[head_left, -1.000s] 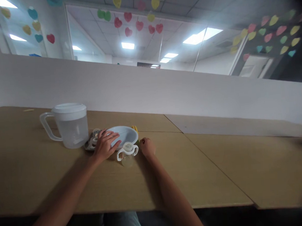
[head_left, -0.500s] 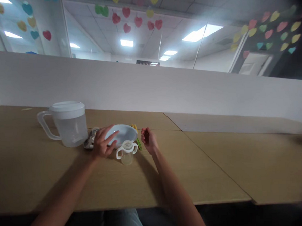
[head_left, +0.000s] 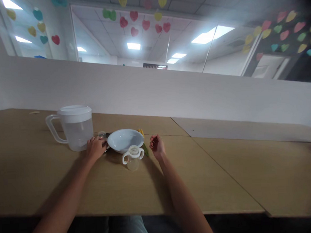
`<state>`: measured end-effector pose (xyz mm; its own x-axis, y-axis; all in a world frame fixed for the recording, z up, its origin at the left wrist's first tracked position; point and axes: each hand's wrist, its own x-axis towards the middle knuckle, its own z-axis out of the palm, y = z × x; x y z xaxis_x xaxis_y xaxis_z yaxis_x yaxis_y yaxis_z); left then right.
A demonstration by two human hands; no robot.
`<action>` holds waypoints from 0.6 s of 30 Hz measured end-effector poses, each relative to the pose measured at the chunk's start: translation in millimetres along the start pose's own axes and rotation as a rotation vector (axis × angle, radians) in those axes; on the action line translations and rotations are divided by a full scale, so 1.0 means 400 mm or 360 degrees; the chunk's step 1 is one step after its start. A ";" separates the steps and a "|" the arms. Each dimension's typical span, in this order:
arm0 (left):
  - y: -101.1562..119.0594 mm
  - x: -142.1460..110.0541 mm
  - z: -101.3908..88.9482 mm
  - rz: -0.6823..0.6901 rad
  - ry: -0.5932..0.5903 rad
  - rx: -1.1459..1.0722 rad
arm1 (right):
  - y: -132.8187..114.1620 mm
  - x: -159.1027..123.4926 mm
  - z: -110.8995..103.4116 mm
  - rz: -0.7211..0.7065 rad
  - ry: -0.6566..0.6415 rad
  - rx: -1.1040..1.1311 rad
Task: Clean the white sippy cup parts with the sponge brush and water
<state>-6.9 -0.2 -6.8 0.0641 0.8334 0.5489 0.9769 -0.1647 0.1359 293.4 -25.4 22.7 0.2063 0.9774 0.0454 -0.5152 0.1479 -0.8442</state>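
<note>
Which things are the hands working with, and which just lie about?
Seemingly in use:
dark, shiny tray, mostly hidden, at the left hand

Just lying about, apparently:
round white bowl
clear bottle with two white handles
lidded translucent pitcher
yellow-and-green utensil near the right hand

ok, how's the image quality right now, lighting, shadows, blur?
Head view: ceiling lights blown out, hazy glow around them; head view: each forearm's shadow lies to its left on the table; head view: top right corner goes black, right edge smeared; head view: overall soft, left hand lacks finger detail, clear bottle low contrast.
</note>
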 end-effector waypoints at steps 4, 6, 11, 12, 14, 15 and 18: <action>0.000 -0.005 -0.006 -0.0009 -0.0049 0.0069 | 0.005 0.002 0.000 0.0017 -0.0004 -0.0050; -0.001 -0.005 -0.009 -0.0050 -0.0061 0.0109 | 0.005 0.002 -0.001 0.0018 -0.0006 -0.0063; 0.004 -0.009 -0.011 -0.0027 -0.0086 0.0129 | -0.001 0.002 -0.003 0.0000 -0.0012 -0.0046; 0.006 -0.009 -0.011 -0.0033 -0.0093 0.0129 | -0.003 0.002 -0.003 -0.0002 -0.0016 -0.0034; 0.011 -0.010 -0.012 -0.0073 -0.0114 0.0124 | -0.005 0.001 -0.002 0.0000 -0.0027 -0.0009; 0.013 -0.010 -0.013 -0.0098 -0.0124 0.0122 | -0.006 0.001 -0.001 0.0004 -0.0031 0.0003; 0.018 -0.009 -0.015 -0.0174 -0.0140 0.0137 | -0.005 -0.001 -0.001 0.0016 -0.0039 0.0030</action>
<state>-1.4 -7.6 -3.0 -0.0297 0.8874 0.4601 0.9927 -0.0278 0.1175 294.7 -26.0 24.3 0.1811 0.9822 0.0503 -0.5325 0.1409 -0.8346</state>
